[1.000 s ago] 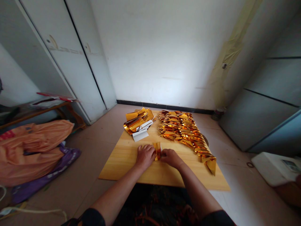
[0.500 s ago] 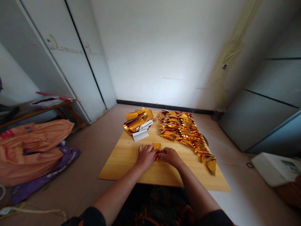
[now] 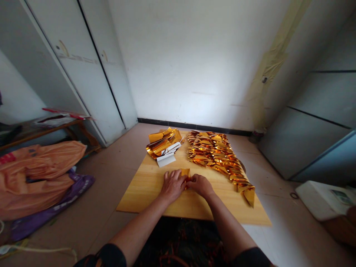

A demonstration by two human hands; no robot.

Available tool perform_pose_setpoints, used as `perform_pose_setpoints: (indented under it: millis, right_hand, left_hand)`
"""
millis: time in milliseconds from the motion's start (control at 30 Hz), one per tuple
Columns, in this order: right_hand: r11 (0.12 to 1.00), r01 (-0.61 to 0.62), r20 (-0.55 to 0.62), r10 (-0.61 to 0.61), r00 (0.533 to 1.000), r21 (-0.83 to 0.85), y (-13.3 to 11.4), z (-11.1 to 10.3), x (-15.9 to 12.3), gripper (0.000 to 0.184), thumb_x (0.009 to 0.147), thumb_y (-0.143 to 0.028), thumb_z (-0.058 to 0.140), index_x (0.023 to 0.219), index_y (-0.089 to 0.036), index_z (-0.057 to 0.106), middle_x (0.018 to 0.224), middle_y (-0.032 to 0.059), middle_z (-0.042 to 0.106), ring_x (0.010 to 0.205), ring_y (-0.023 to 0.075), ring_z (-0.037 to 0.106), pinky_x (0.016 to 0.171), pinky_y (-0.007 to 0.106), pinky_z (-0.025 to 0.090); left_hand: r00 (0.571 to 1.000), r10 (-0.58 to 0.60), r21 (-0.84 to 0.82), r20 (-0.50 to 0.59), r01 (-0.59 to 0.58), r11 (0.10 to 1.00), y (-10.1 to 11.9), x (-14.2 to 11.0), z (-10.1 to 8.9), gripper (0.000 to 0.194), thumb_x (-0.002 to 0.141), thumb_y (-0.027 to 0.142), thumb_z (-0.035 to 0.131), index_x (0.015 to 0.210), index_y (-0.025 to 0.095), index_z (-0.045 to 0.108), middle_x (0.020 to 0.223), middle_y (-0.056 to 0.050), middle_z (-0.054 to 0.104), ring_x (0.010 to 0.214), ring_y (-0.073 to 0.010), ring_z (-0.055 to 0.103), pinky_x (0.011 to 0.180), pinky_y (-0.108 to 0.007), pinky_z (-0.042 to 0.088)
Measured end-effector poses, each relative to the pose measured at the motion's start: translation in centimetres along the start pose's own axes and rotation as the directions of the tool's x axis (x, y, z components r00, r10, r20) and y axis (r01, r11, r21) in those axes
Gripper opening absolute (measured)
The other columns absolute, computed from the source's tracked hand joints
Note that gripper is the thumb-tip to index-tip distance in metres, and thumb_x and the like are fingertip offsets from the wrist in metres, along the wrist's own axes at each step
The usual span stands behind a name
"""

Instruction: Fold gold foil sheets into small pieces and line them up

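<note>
A small piece of gold foil paper (image 3: 185, 172) lies on the wooden board (image 3: 141, 196), between my two hands. My left hand (image 3: 172, 184) presses on its left side, fingers closed along the edge. From the right, my right hand (image 3: 200, 184) pinches the paper's right edge with thumb and forefinger. The fingers hide much of the sheet, so its folds are hard to make out. Beyond my right hand, folded gold paper pieces (image 3: 211, 148) stand in overlapping rows. Loose gold sheets (image 3: 164, 142), some showing white undersides, are heaped at the far left of the board.
The board rests low over a tiled floor. An orange bag (image 3: 41, 174) and a purple bag (image 3: 55, 207) lie on the left, below a wooden bench (image 3: 91, 139). A white box (image 3: 324, 200) is at the right, near a grey cabinet (image 3: 314, 137).
My hands stay on the same gold paper, with only slight finger movement. The right hand's fingers curl a little more tightly. The view has shifted very slightly.
</note>
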State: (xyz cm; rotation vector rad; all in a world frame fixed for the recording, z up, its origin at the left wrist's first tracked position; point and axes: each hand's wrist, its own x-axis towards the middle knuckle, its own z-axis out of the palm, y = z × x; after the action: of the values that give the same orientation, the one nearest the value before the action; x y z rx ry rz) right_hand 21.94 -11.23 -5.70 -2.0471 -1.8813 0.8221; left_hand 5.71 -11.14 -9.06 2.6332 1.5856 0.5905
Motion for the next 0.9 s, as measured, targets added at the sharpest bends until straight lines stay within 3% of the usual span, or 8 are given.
perform_pose_setpoints:
  millis: [233, 500, 700, 900]
  right_hand:
    - [0.99, -0.01, -0.06, 0.002, 0.998, -0.142, -0.1, 0.8, 0.0, 0.014, 0.079, -0.024, 0.053, 0.086, -0.022, 0.065, 0.09, 0.0067, 0.071, 0.084, 0.02, 0.064, 0.06, 0.024, 0.035]
    - [0.98, -0.047, -0.042, 0.039, 0.998, -0.194, -0.6, 0.5, 0.1, 0.021, 0.083, -0.021, 0.044, 0.089, -0.021, 0.064, 0.091, 0.0082, 0.071, 0.086, 0.021, 0.065, 0.064, 0.026, 0.039]
    - [0.981, -0.044, -0.129, 0.02, 0.991, -0.188, -0.2, -0.3, 0.2, 0.018, 0.085, -0.023, 0.043, 0.089, -0.022, 0.061, 0.092, 0.0063, 0.07, 0.084, 0.0192, 0.064, 0.063, 0.025, 0.037]
    - [0.982, -0.036, -0.173, 0.004, 0.985, -0.183, 0.0, -0.7, 0.4, 0.014, 0.087, -0.025, 0.044, 0.088, -0.023, 0.059, 0.086, 0.0039, 0.069, 0.078, 0.0172, 0.063, 0.06, 0.024, 0.033]
  left_hand:
    - [0.995, 0.048, 0.043, -0.089, -0.044, 0.998, 0.1, -0.1, 0.0, 0.014, 0.088, 0.026, 0.052, 0.098, 0.024, 0.06, 0.141, -0.006, 0.045, 0.124, -0.0266, 0.041, 0.101, -0.051, 0.029]
    - [0.973, 0.141, 0.032, -0.183, -0.138, 0.99, -0.6, -0.8, 0.0, 0.016, 0.083, 0.011, 0.05, 0.085, 0.02, 0.062, 0.115, -0.005, 0.064, 0.114, -0.0236, 0.05, 0.097, -0.048, 0.031]
    - [0.978, 0.194, 0.015, -0.081, -0.194, 0.981, -1.4, -1.9, -1.1, 0.017, 0.082, 0.012, 0.049, 0.084, 0.02, 0.064, 0.089, -0.004, 0.065, 0.09, -0.0214, 0.053, 0.081, -0.039, 0.037]
    - [0.978, 0.21, -0.014, -0.02, -0.21, 0.978, -1.5, -2.1, -1.0, 0.023, 0.077, 0.009, 0.051, 0.09, 0.022, 0.066, 0.091, -0.004, 0.063, 0.091, -0.0209, 0.053, 0.081, -0.037, 0.036]
